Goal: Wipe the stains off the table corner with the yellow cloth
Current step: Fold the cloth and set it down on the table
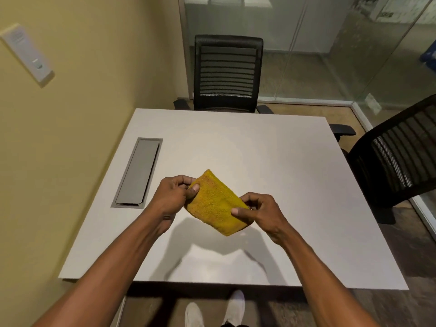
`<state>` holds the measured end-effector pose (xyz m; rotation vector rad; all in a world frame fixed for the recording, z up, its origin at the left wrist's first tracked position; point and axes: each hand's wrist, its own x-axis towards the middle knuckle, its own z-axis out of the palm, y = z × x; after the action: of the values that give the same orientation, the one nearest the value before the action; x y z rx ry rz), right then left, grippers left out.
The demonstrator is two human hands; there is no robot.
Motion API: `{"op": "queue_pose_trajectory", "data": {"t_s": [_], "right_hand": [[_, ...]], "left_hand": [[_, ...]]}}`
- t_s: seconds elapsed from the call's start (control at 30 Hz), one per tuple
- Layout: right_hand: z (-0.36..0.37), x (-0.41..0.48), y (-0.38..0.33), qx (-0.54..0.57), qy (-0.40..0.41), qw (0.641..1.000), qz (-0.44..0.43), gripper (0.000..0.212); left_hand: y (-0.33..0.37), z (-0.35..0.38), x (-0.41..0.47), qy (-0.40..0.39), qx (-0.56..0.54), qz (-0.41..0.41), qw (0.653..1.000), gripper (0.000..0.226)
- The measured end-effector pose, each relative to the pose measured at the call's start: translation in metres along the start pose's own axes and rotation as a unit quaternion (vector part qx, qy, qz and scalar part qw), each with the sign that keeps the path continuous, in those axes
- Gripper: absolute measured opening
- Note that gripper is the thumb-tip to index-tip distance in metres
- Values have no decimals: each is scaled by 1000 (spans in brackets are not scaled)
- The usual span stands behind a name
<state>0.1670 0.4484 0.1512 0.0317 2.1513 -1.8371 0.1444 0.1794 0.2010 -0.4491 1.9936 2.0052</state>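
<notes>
Both hands, left and right, pinch folded cloth above counter; fingers could slip, dropping or unfolding it.

Table: square, pale grey-white matte top, its left edge running along the yellow wall. One fitting in the top: a long, narrow grey cable hatch at 9 o'clock, parallel to the left edge, lid lying flat in its frame. Soft shadow on the surface at 6 o'clock, short of the near edge. Table stands on a brown wood-look floor, visible at 3 and 6 o'clock.
</notes>
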Motion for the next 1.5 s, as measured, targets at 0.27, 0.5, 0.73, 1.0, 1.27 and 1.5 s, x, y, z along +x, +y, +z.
{"op": "queue_pose_trajectory", "data": {"t_s": [0.27, 0.5, 0.73, 1.0, 1.27, 1.5], "right_hand": [[-29, 38, 5, 38, 15, 999, 17, 22], [-39, 73, 9, 9, 10, 1000, 14, 54], [-9, 111, 17, -57, 62, 996, 31, 41], [47, 158, 31, -118, 95, 988, 43, 31], [110, 214, 39, -137, 107, 983, 56, 54], [147, 269, 57, -174, 97, 979, 35, 60]], "left_hand": [[-19, 19, 35, 164, 47, -35, 985, 13], [-41, 15, 44, 254, 56, -52, 964, 10], [-48, -18, 71, 257, 91, -53, 961, 8], [-63, -58, 124, 200, 210, -19, 957, 36], [-75, -112, 192, 185, 280, -20, 942, 44], [-97, -152, 247, 152, 336, -11, 930, 56]]}}
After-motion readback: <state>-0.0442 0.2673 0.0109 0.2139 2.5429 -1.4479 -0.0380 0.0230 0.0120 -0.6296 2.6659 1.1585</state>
